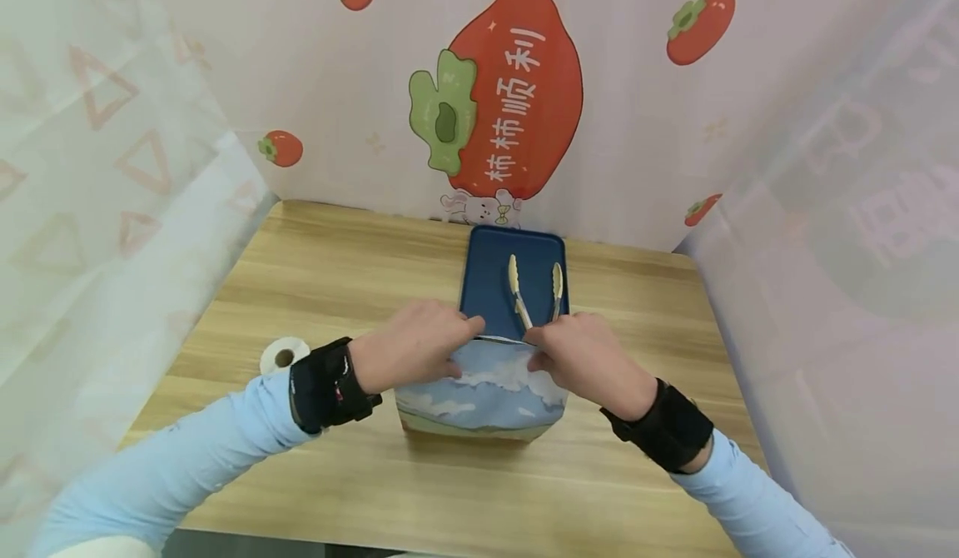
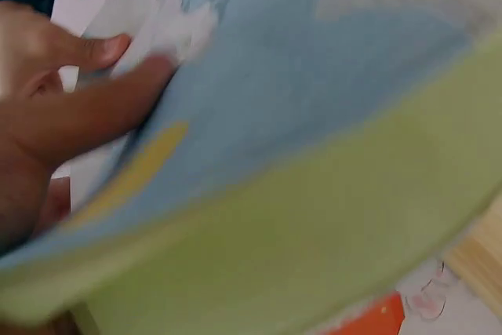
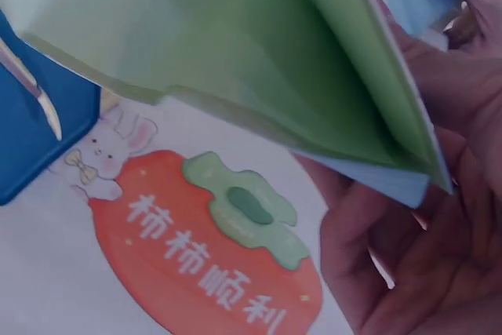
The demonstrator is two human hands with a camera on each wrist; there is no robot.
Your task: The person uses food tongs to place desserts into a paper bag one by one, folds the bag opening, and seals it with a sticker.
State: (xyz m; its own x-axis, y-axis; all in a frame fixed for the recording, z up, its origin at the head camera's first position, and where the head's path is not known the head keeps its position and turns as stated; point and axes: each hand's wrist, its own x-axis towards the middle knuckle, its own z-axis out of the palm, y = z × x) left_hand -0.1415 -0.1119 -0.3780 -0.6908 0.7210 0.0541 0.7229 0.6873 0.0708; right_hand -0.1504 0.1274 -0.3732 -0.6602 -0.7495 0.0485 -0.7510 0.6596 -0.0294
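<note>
A paper bag (image 1: 479,391) printed with blue sky, white clouds and a green lower band stands in front of me in the head view. At the left of its top edge, my left hand (image 1: 419,341) grips the rim between thumb and fingers. My right hand (image 1: 592,362) pinches the same rim farther right. Inside, the bag's green lining (image 3: 274,60) shows through the parted mouth in the right wrist view. The bag's printed side (image 2: 274,100) fills most of the left wrist view, with my left thumb lying against it.
Behind the bag lies a dark blue tray (image 1: 487,266) with tongs (image 1: 517,287) on it, their tips spread apart. A white roll (image 1: 279,353) sits beside my left wrist. A printed cloth (image 1: 622,125) hangs at the table's back edge, and pale sheets flank both sides.
</note>
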